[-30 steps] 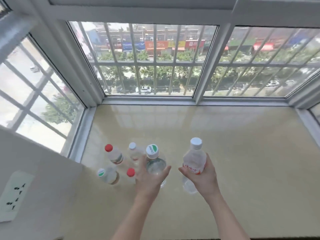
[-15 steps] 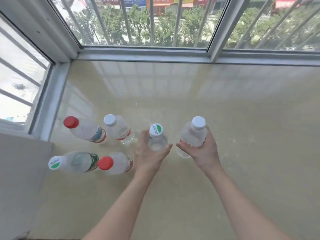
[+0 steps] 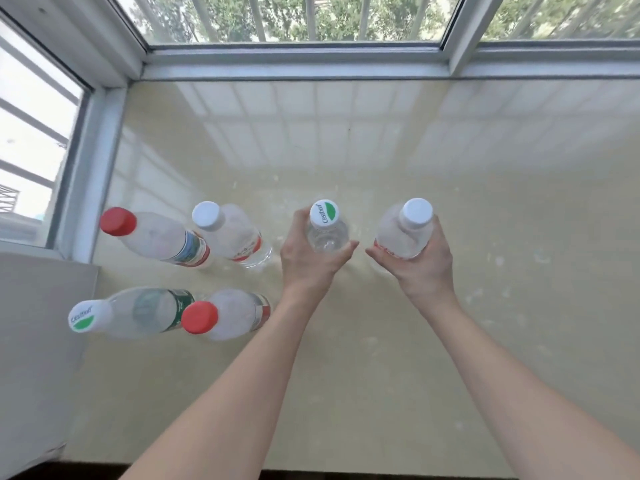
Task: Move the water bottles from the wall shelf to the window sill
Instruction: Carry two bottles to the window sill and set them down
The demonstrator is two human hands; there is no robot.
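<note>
Left hand (image 3: 311, 261): fingers were clamped round the clear plastic bottle with green-and-white cap (image 3: 327, 233). Right hand (image 3: 419, 268): fingers were clamped round the clear plastic bottle with plain white cap (image 3: 403, 233). Both bottles were upright, long axes vertical, side by side low over the glossy beige window sill (image 3: 381, 150), each just ahead of its own hand. Whether the bases touched the sill could not be told. Four more clear plastic bottles (image 3: 228, 233) stood to the left.

Upright at the beige window sill's (image 3: 381, 341) left end stand the rear red-capped bottle (image 3: 156, 237), rear white-capped bottle (image 3: 232, 233), front green-capped bottle (image 3: 138, 313) and front red-capped bottle (image 3: 228, 315). Right of them, the gripped green-capped bottle (image 3: 325, 226) and gripped white-capped bottle (image 3: 405, 233) are upright, side by side.
</note>
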